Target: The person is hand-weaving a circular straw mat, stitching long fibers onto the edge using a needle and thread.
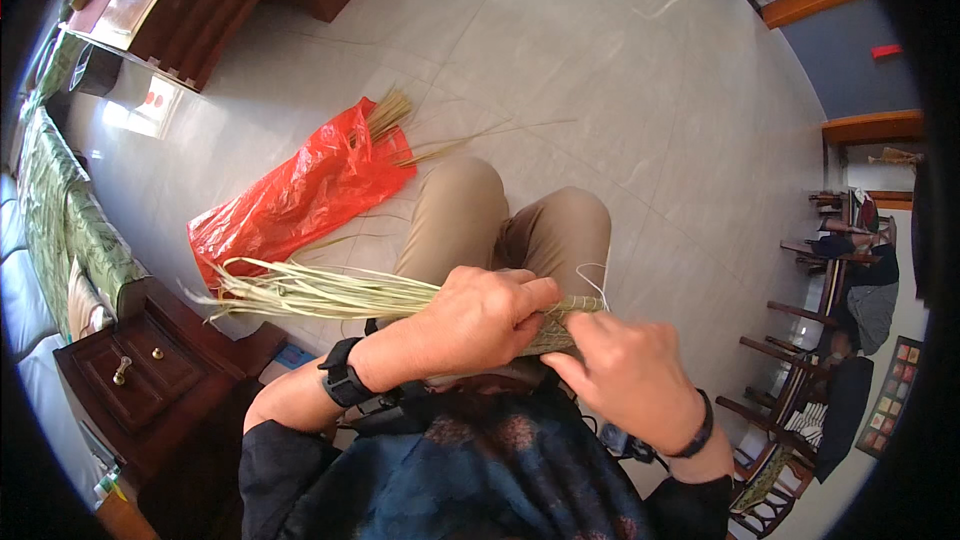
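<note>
Across my lap lies a bundle of long pale-green grass stalks point(337, 292), its loose ends fanning out to the left. My left hand point(480, 315) is closed around the bundle over my thighs. To its right, the stalks form a denser section bound with thread point(555, 334). My right hand point(630, 364) presses on this bound section, its thumb below and its fingers on top; part of the section is hidden beneath it. A thin white thread point(596, 281) loops up from the bound end, above my right hand.
A red plastic bag point(300, 187) holding dry straw point(386, 116) lies on the tiled floor point(570, 75) beyond my knees. On the left stands a dark wooden cabinet point(135, 382), near a sofa with a green patterned cover point(67, 202). Wooden chairs point(780, 457) are along the right.
</note>
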### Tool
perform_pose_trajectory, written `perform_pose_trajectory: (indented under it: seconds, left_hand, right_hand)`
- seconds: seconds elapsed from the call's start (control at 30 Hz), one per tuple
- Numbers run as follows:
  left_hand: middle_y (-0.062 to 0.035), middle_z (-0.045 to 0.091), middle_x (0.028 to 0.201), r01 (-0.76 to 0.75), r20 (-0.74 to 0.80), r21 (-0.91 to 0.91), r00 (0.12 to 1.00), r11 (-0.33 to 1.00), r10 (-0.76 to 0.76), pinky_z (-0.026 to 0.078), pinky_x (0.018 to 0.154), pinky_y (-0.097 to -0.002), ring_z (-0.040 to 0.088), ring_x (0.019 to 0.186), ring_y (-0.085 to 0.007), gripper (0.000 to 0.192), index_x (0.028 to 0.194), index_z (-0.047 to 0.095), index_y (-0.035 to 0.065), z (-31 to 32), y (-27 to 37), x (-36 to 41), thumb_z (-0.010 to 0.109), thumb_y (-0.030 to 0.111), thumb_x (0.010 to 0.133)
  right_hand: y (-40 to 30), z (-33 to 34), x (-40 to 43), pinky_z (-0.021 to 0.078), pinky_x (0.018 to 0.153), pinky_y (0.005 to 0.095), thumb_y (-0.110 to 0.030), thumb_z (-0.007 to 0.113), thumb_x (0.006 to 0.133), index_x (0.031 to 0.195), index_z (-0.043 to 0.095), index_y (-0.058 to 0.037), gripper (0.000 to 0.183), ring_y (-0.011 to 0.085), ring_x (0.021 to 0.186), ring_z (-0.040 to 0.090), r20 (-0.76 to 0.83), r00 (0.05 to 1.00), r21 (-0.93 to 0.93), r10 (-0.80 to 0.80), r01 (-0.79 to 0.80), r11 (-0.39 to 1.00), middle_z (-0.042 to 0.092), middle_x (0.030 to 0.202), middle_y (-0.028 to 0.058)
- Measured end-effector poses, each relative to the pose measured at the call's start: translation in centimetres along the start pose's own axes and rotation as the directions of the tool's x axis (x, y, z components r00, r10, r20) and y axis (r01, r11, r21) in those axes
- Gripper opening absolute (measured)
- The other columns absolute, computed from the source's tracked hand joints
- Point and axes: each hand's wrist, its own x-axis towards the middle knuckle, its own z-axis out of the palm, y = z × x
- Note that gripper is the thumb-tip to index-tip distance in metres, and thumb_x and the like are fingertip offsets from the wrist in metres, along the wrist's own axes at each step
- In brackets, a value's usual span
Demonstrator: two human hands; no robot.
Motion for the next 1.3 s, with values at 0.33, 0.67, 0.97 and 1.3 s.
perform_pose_trajectory:
  seconds: [0.33,0.67,0.97,1.3]
  left_hand:
    - [-0.0137,0.067,0.083,-0.015,0.028,0.048,1.0,0.999,0.014,0.053,0.064,-0.0421,0.066,0.077,-0.0343,0.024,0.099,0.065,0.0049,0.3,0.9,0.7,0.067,0.004,0.075]
    - [-0.0111,0.064,0.085,-0.127,0.196,-0.001,0.973,0.992,0.125,0.051,0.062,-0.0419,0.064,0.075,-0.0341,0.028,0.104,0.065,0.0074,-1.5,1.8,0.9,0.068,0.005,0.076]
    - [-0.011,0.062,0.08,-0.229,0.326,-0.007,0.92,0.973,0.219,0.052,0.056,-0.0408,0.064,0.068,-0.0326,0.039,0.114,0.062,0.0079,-0.5,3.0,0.6,0.065,0.004,0.075]
    - [-0.0059,0.062,0.086,-0.373,0.496,0.083,0.82,0.924,0.286,0.05,0.052,-0.0359,0.064,0.068,-0.0256,0.043,0.114,0.063,0.009,0.0,3.0,0.7,0.07,0.01,0.071]
  right_hand:
    - [1.2,3.2,-1.9,0.0433,0.047,0.0359,-0.002,0.062,0.07,0.073,0.047,-0.0082,0.017,0.025,0.054,0.055,-0.242,0.969,0.108,-0.056,0.085,0.991,0.049,0.065,0.0073]
    - [4.5,3.2,-0.7,0.0482,0.057,0.0345,-0.018,0.067,0.087,0.087,0.062,-0.0048,0.014,0.0242,0.064,0.061,-0.215,0.957,0.658,0.194,-0.005,0.753,0.058,0.072,0.0066]
    - [5.6,7.7,0.5,0.0394,0.056,0.0189,-0.02,0.067,0.088,0.092,0.063,-0.0083,0.013,0.0023,0.066,0.051,0.555,0.788,0.731,-0.267,-0.615,-0.296,0.056,0.078,-0.0056]
    - [9.5,10.2,4.1,0.0508,0.068,0.0268,-0.016,0.051,0.098,0.09,0.058,-0.006,0.015,0.0139,0.075,0.063,0.368,0.919,0.707,0.139,-0.179,-0.684,0.064,0.081,0.0051]
